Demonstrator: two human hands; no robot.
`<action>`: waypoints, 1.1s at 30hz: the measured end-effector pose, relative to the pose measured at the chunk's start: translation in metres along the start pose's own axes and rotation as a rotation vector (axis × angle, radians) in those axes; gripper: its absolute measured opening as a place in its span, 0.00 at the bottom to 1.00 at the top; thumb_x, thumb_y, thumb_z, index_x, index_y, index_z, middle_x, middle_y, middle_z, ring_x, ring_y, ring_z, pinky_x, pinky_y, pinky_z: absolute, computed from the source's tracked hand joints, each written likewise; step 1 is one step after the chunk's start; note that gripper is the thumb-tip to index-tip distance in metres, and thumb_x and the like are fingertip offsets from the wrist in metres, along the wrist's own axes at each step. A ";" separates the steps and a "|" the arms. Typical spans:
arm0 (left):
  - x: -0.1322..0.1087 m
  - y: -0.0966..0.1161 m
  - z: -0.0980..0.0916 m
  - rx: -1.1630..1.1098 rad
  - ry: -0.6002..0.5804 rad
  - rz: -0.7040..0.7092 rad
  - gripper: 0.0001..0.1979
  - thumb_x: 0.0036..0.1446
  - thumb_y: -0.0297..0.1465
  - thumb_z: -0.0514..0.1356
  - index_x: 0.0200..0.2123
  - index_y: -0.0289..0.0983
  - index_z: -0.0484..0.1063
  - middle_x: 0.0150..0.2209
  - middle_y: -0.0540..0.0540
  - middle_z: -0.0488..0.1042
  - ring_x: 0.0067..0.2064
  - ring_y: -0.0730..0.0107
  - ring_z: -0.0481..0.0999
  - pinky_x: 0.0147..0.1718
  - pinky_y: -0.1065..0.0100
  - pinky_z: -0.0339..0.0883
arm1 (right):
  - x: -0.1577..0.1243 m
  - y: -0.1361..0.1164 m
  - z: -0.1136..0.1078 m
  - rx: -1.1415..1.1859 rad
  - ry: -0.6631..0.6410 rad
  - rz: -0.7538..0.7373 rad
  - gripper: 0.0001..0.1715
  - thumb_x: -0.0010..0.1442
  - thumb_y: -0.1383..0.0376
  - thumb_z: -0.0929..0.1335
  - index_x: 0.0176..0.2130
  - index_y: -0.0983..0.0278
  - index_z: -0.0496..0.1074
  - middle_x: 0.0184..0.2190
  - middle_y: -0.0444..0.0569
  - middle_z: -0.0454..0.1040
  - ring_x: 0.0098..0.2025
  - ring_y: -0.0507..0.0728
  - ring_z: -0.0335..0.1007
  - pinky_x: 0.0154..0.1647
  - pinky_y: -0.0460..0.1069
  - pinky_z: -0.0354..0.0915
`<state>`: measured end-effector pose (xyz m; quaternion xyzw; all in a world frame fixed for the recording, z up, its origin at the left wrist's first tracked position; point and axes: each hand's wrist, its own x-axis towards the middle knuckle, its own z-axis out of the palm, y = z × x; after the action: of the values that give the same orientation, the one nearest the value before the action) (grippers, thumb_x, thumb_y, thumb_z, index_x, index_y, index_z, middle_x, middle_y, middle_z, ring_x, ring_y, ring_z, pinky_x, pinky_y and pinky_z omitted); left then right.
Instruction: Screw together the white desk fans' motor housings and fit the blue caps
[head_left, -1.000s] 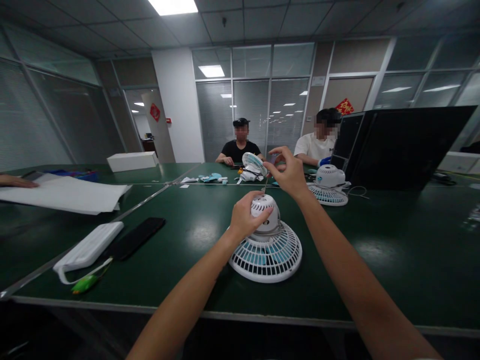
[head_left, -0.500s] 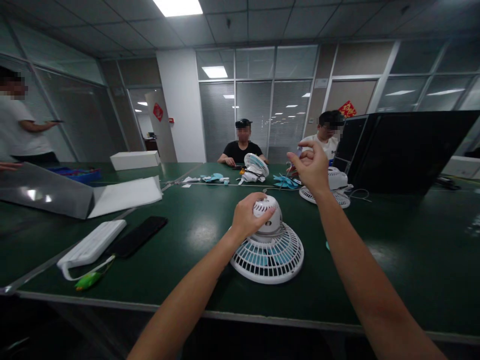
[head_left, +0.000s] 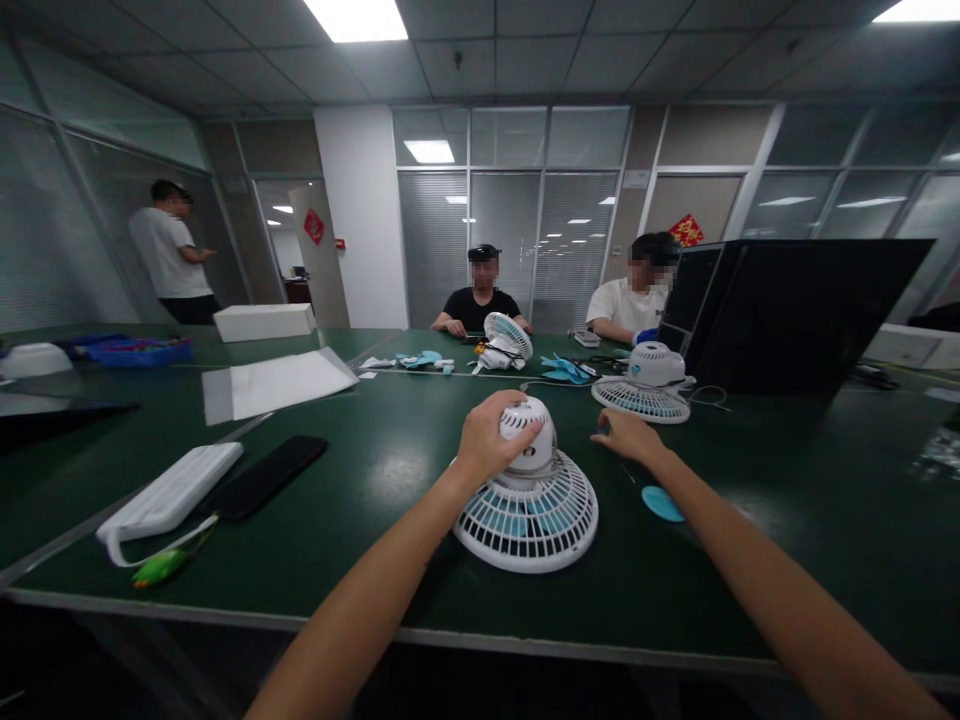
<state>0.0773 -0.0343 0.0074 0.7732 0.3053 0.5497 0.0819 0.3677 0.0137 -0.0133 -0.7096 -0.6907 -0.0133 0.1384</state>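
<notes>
A small white fan [head_left: 529, 500] lies face down on the green table [head_left: 375, 480], its grille on the tabletop and blue blades showing through. My left hand [head_left: 487, 438] is wrapped round the fan's white motor housing on top. My right hand [head_left: 628, 436] rests low on the table to the right of the fan, fingers curled with something small and thin in them that I cannot make out. A light blue disc [head_left: 663, 503] lies on the table just beside my right forearm.
A white power bank [head_left: 172, 492], a black phone [head_left: 262, 476] and a green item lie at left. Another face-down fan [head_left: 645, 385], blue blades [head_left: 566, 368] and a third fan [head_left: 504, 340] sit farther back. Two people sit across; one stands at far left. Black monitors [head_left: 795, 310] stand at right.
My right hand dropped from raised above the fan down to the tabletop at its right. The left hand stayed on the motor housing. The paper at left shifted; a person walked into view at left.
</notes>
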 end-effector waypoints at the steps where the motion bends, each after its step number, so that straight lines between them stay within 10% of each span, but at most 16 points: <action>1: 0.000 0.000 0.000 -0.002 -0.001 -0.001 0.14 0.56 0.39 0.63 0.43 0.39 0.73 0.46 0.43 0.78 0.48 0.58 0.78 0.50 0.60 0.69 | 0.001 0.004 -0.001 -0.002 -0.019 0.026 0.17 0.55 0.57 0.71 0.40 0.64 0.72 0.39 0.56 0.77 0.42 0.63 0.74 0.39 0.52 0.65; 11: 0.000 0.001 0.000 -0.009 -0.010 -0.004 0.15 0.56 0.40 0.63 0.44 0.38 0.73 0.46 0.42 0.78 0.48 0.58 0.78 0.51 0.61 0.69 | -0.028 0.027 -0.056 0.174 -0.382 0.106 0.47 0.48 0.36 0.67 0.53 0.66 0.68 0.47 0.59 0.74 0.45 0.65 0.73 0.34 0.52 0.69; 17: 0.000 0.001 0.000 -0.011 -0.008 -0.002 0.16 0.56 0.40 0.63 0.44 0.39 0.72 0.47 0.42 0.78 0.48 0.57 0.77 0.51 0.60 0.68 | -0.051 0.022 -0.063 0.149 -0.666 0.251 0.57 0.30 0.48 0.78 0.57 0.61 0.65 0.59 0.59 0.64 0.55 0.72 0.65 0.38 0.56 0.70; 26: -0.001 0.000 -0.001 -0.017 -0.016 -0.007 0.16 0.55 0.40 0.63 0.44 0.38 0.72 0.47 0.42 0.78 0.49 0.57 0.77 0.51 0.60 0.68 | -0.055 0.005 -0.055 0.186 -0.642 0.315 0.47 0.26 0.57 0.78 0.47 0.62 0.67 0.53 0.58 0.69 0.48 0.70 0.71 0.34 0.54 0.72; 33: -0.001 0.005 -0.002 -0.024 -0.029 -0.043 0.18 0.55 0.41 0.63 0.46 0.39 0.70 0.46 0.43 0.78 0.47 0.57 0.78 0.49 0.59 0.69 | -0.068 0.002 -0.085 0.562 -0.545 -0.034 0.34 0.43 0.50 0.76 0.45 0.62 0.68 0.43 0.52 0.73 0.45 0.62 0.72 0.36 0.50 0.72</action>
<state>0.0771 -0.0392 0.0099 0.7733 0.3139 0.5403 0.1074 0.3808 -0.0708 0.0537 -0.6101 -0.6905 0.3630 0.1388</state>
